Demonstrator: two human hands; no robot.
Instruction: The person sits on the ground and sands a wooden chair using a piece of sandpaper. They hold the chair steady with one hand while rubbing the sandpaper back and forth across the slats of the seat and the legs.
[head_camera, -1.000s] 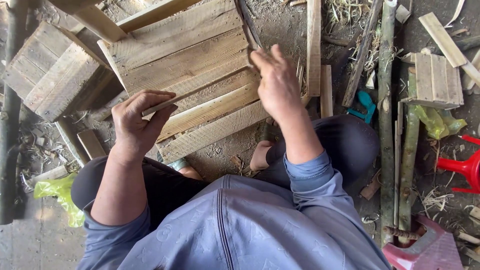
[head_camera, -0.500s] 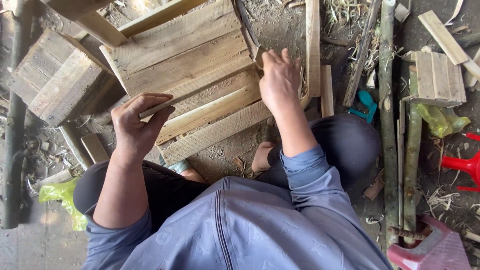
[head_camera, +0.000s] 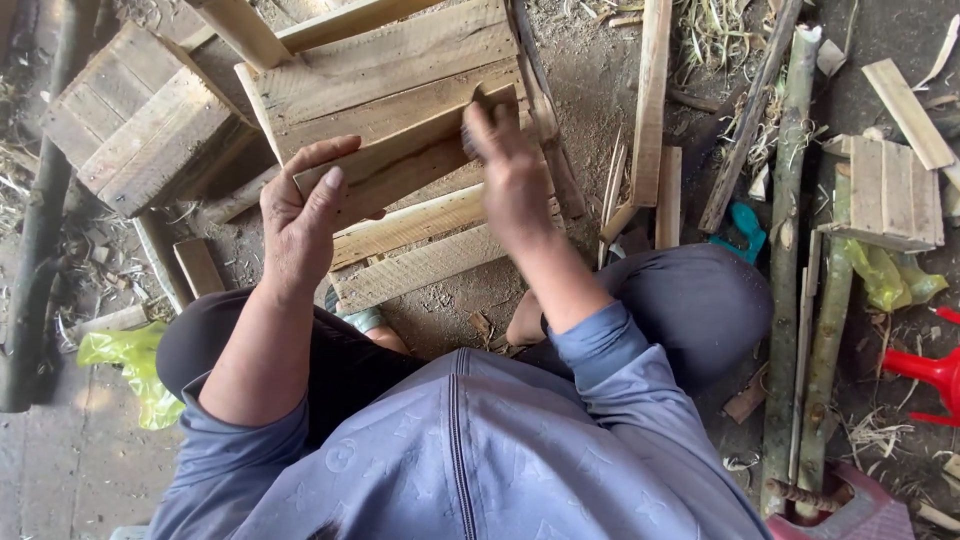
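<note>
Dusty bare ground (head_camera: 590, 90), strewn with chips and dry stalks, lies under a person who sits with knees drawn up over a half-built wooden crate (head_camera: 400, 80). Across the near side of that crate lies a loose slat (head_camera: 410, 150), slightly tilted, its left end lower than its right. The left hand (head_camera: 300, 215) grips the slat's left end, with the thumb on the top face and the fingers wrapped over the edge, clamped on the wood. The right hand (head_camera: 510, 170) is at the slat's right end, blurred; its fingers look curled together against the wood, but I cannot tell whether they truly grip it. Just below the slat, two more boards (head_camera: 420, 245) of the crate run parallel to it. Left of the crate stands a finished small crate (head_camera: 140, 120), tipped on a corner. Right of the crate lie a pale narrow strip (head_camera: 652, 100) and two rough green poles (head_camera: 785, 250). Beyond the poles sits a short panel of joined slats (head_camera: 890, 190), with a red plastic piece (head_camera: 925, 370) near it. Near the person's left knee lies a yellow-green bag (head_camera: 135, 365).
</note>
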